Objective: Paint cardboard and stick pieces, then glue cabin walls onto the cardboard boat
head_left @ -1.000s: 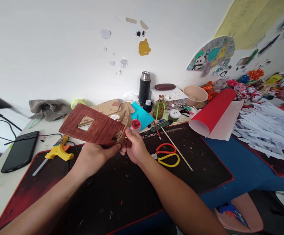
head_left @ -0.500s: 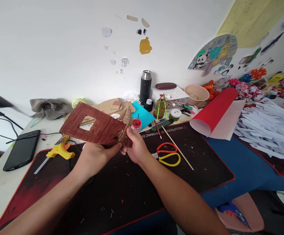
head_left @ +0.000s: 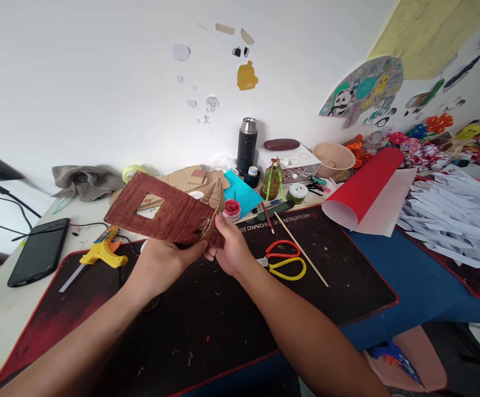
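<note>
Above the black desk mat I hold a brown-painted cardboard piece (head_left: 177, 218) with a square cut-out on its left and a smaller opening near its right edge. Bare corrugated cardboard folds back at its right end. My left hand (head_left: 165, 262) grips the lower edge, thumb on the painted face and the other fingers hidden behind. My right hand (head_left: 229, 245) pinches the right corner, its thumb on the bare cardboard fold. Scissors (head_left: 285, 259) with one red and one yellow handle lie right of my right hand. A yellow glue gun (head_left: 105, 253) rests left of my left hand.
A wooden stick (head_left: 301, 251) and a pencil (head_left: 268, 218) lie on the mat (head_left: 223, 342). Behind stand a jar of red paint (head_left: 232, 209), a black flask (head_left: 247, 146) and a green-paint jar (head_left: 297, 193). Rolled red paper (head_left: 363, 190) and white paper strips (head_left: 450, 215) are rightward; a phone (head_left: 37, 252) lies left.
Both hands keep the same hold on the cardboard piece. Its left end looks very slightly shifted to the right, and the camera view has moved a little.
</note>
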Demonstrator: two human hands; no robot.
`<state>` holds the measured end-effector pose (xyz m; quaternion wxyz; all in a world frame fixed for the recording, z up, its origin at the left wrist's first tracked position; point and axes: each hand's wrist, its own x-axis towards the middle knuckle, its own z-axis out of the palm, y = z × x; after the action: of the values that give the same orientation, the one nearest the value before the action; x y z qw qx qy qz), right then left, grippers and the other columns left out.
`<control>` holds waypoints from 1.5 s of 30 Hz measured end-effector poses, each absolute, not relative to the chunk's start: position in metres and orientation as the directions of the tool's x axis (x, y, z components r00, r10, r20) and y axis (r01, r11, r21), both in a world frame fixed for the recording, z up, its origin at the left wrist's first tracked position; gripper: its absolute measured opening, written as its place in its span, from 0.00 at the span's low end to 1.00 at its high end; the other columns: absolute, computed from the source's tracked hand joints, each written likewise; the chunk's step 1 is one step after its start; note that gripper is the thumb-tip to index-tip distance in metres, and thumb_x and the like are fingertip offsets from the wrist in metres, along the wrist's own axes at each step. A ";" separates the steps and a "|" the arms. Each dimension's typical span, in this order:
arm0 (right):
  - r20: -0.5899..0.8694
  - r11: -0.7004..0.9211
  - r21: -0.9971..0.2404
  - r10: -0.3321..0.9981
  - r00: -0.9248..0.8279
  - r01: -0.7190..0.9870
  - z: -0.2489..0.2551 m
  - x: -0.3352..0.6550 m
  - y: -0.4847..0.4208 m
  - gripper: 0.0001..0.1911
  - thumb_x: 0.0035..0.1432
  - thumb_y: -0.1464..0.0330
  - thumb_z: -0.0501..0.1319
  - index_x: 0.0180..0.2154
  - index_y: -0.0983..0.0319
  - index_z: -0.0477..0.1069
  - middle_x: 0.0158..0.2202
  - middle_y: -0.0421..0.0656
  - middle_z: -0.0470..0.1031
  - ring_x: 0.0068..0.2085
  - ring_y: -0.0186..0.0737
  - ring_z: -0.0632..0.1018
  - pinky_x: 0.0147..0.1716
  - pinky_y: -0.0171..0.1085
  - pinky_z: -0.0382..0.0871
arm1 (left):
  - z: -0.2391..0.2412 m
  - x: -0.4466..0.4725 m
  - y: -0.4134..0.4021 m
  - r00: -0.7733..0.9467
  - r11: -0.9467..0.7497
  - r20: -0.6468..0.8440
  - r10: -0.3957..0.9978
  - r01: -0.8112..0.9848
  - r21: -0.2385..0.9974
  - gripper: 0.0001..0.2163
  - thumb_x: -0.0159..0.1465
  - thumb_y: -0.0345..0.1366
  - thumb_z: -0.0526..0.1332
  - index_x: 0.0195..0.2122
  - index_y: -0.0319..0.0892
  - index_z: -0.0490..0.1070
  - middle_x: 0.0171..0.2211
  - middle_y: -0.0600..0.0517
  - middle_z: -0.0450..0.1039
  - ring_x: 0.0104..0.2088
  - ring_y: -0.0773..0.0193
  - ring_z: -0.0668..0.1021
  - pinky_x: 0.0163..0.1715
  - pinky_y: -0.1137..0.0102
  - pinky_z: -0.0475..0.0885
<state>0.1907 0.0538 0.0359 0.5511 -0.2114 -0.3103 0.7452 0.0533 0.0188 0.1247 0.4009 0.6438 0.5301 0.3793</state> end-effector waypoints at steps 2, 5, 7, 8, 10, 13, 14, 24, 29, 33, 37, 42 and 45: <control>0.024 -0.200 -0.693 0.954 -0.300 -0.692 0.036 0.190 0.053 0.32 0.55 0.37 0.75 0.34 0.57 0.70 0.20 0.32 0.72 0.16 0.31 0.66 0.15 0.32 0.63 | 0.124 0.054 0.019 0.149 -0.123 0.073 0.986 0.365 0.923 0.08 0.60 0.45 0.72 0.36 0.48 0.83 0.32 0.52 0.88 0.35 0.50 0.88 0.42 0.60 0.84; 0.021 -0.203 -0.687 0.954 -0.298 -0.698 0.035 0.188 0.053 0.32 0.55 0.37 0.74 0.35 0.58 0.71 0.21 0.32 0.71 0.17 0.31 0.67 0.15 0.32 0.63 | 0.124 0.056 0.020 0.151 -0.119 0.067 0.986 0.365 0.923 0.07 0.59 0.44 0.72 0.31 0.48 0.82 0.29 0.52 0.86 0.32 0.51 0.86 0.39 0.61 0.83; 0.017 -0.202 -0.686 0.956 -0.294 -0.699 0.033 0.186 0.053 0.33 0.55 0.36 0.74 0.36 0.58 0.71 0.21 0.32 0.71 0.16 0.31 0.67 0.15 0.32 0.63 | 0.123 0.057 0.021 0.145 -0.113 0.062 0.987 0.375 0.920 0.07 0.59 0.44 0.71 0.28 0.48 0.80 0.27 0.52 0.85 0.30 0.51 0.86 0.37 0.61 0.84; 0.011 -0.202 -0.689 0.957 -0.288 -0.696 0.032 0.185 0.054 0.33 0.55 0.36 0.73 0.35 0.58 0.71 0.20 0.32 0.71 0.16 0.31 0.67 0.14 0.32 0.63 | 0.124 0.057 0.021 0.139 -0.107 0.059 0.989 0.375 0.921 0.07 0.59 0.44 0.71 0.28 0.48 0.80 0.27 0.52 0.85 0.30 0.51 0.86 0.37 0.61 0.84; -0.007 -0.204 -0.696 0.961 -0.277 -0.688 0.031 0.183 0.055 0.34 0.54 0.35 0.73 0.35 0.58 0.71 0.20 0.32 0.71 0.16 0.31 0.66 0.14 0.32 0.63 | 0.124 0.058 0.022 0.126 -0.082 0.038 0.991 0.364 0.928 0.07 0.58 0.43 0.71 0.27 0.47 0.80 0.27 0.51 0.85 0.29 0.51 0.85 0.36 0.60 0.85; -0.024 -0.214 -0.703 0.960 -0.278 -0.678 0.031 0.182 0.055 0.34 0.54 0.35 0.73 0.35 0.58 0.71 0.20 0.32 0.72 0.16 0.31 0.66 0.14 0.33 0.64 | 0.126 0.059 0.024 0.110 -0.040 0.003 0.994 0.338 0.940 0.07 0.56 0.42 0.71 0.25 0.46 0.80 0.26 0.51 0.85 0.28 0.52 0.85 0.34 0.61 0.85; -0.023 -0.217 -0.701 0.959 -0.282 -0.680 0.032 0.182 0.054 0.34 0.54 0.35 0.73 0.35 0.58 0.71 0.20 0.32 0.72 0.17 0.31 0.67 0.15 0.33 0.65 | 0.127 0.059 0.024 0.110 -0.035 -0.002 0.994 0.329 0.944 0.07 0.56 0.41 0.71 0.25 0.46 0.80 0.25 0.51 0.85 0.27 0.52 0.85 0.33 0.62 0.84; 0.053 -0.222 -0.694 0.933 -0.356 -0.685 0.038 0.181 0.049 0.27 0.59 0.43 0.74 0.42 0.58 0.73 0.24 0.30 0.72 0.18 0.30 0.69 0.16 0.32 0.68 | 0.120 0.052 0.028 0.154 -0.039 0.002 0.988 0.238 0.971 0.09 0.61 0.37 0.70 0.23 0.44 0.78 0.25 0.51 0.83 0.24 0.57 0.83 0.27 0.66 0.80; 0.059 -0.206 -0.705 0.937 -0.345 -0.679 0.034 0.181 0.049 0.26 0.61 0.45 0.74 0.42 0.57 0.73 0.24 0.29 0.71 0.17 0.29 0.67 0.15 0.31 0.65 | 0.123 0.055 0.026 0.188 -0.044 -0.002 0.982 0.239 0.970 0.09 0.62 0.38 0.69 0.24 0.45 0.78 0.23 0.51 0.82 0.25 0.56 0.83 0.29 0.65 0.81; 0.065 -0.202 -0.694 0.938 -0.340 -0.691 0.033 0.181 0.049 0.26 0.59 0.45 0.76 0.38 0.57 0.71 0.24 0.29 0.70 0.17 0.28 0.66 0.15 0.30 0.64 | 0.125 0.057 0.025 0.193 -0.040 -0.009 0.981 0.253 0.967 0.09 0.60 0.40 0.69 0.23 0.46 0.78 0.23 0.52 0.82 0.25 0.57 0.83 0.29 0.65 0.82; 0.075 -0.203 -0.689 0.935 -0.346 -0.696 0.033 0.181 0.048 0.26 0.59 0.44 0.76 0.37 0.57 0.70 0.23 0.29 0.70 0.17 0.28 0.65 0.14 0.30 0.64 | 0.127 0.058 0.023 0.171 -0.019 -0.029 0.985 0.276 0.961 0.10 0.59 0.43 0.69 0.24 0.46 0.78 0.23 0.51 0.83 0.25 0.55 0.84 0.30 0.64 0.83; 0.067 -0.203 -0.689 0.938 -0.340 -0.696 0.033 0.182 0.047 0.26 0.59 0.45 0.76 0.37 0.57 0.70 0.23 0.29 0.69 0.17 0.28 0.65 0.14 0.30 0.63 | 0.126 0.058 0.021 0.149 -0.033 -0.018 0.989 0.335 0.941 0.11 0.62 0.43 0.68 0.24 0.47 0.79 0.24 0.52 0.83 0.27 0.55 0.84 0.34 0.65 0.83; 0.065 -0.203 -0.686 0.939 -0.337 -0.698 0.033 0.181 0.047 0.27 0.58 0.44 0.76 0.37 0.57 0.70 0.23 0.29 0.69 0.16 0.28 0.65 0.14 0.30 0.63 | 0.125 0.057 0.021 0.148 -0.044 -0.012 0.989 0.369 0.928 0.12 0.62 0.44 0.67 0.23 0.47 0.78 0.23 0.53 0.83 0.27 0.55 0.85 0.34 0.64 0.82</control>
<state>0.1812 0.0467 0.0328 0.5441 -0.1883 -0.3198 0.7525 0.0572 0.0208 0.1255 0.4279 0.6252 0.5430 0.3622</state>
